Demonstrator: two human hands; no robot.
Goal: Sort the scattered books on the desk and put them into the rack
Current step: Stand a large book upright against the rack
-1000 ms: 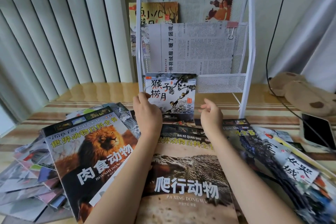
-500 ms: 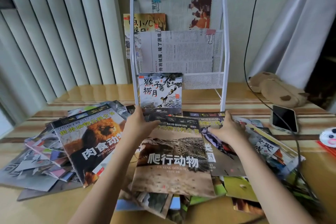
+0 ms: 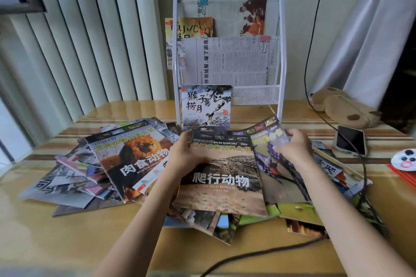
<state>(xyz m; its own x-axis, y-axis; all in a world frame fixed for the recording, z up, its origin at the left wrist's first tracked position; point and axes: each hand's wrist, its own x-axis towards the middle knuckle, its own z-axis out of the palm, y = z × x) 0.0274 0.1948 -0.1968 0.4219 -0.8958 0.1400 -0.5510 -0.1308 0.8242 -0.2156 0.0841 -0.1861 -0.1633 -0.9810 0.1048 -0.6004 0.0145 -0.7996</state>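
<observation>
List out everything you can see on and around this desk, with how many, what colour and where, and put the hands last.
rack: one, white wire, back centre of desk
monkey book: one, grey-white, standing in rack's bottom tier
newspapers: two, clipped, in rack's upper tiers
lion book: one, orange-black, atop left pile
reptile book: one, brown, centre pile
bird book: one, purple-grey, right of it
phone: one, black screen, right
cable: one, black, right
plush toy: one, tan, back right
desk: one, yellowish
left hand: grips reptile book
right hand: holds bird book
</observation>
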